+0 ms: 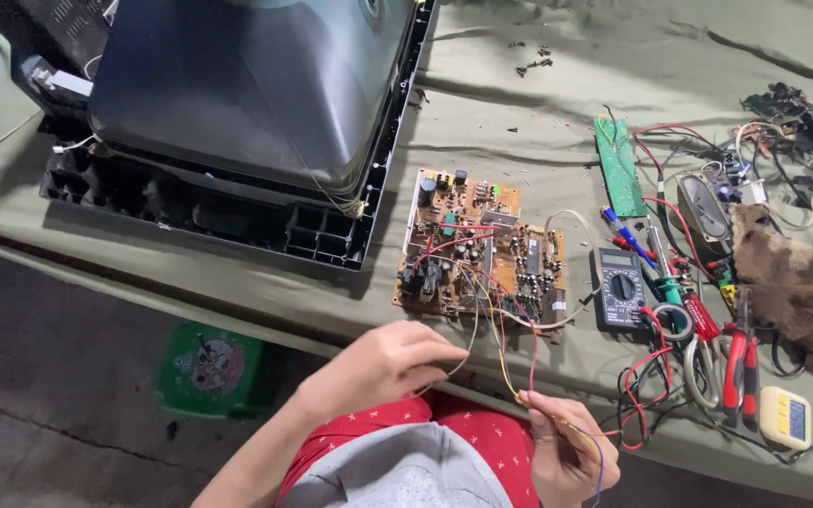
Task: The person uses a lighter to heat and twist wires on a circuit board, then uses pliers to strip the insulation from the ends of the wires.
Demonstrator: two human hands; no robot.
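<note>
Both hands, left hand and right hand, pinch thin wires (bare brown circuit board).

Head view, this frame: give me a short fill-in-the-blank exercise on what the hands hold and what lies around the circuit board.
1. The left hand and right hand both pinch thin ______ that run from the brown circuit board.
2. Just right of that board lies a black ______ with a round dial.
3. Behind the board, the old television lies with its screen facing ______.
4. The red-handled pliers lie on the ______ cloth covering the table.

Missing words: wires; multimeter; down; green
</note>
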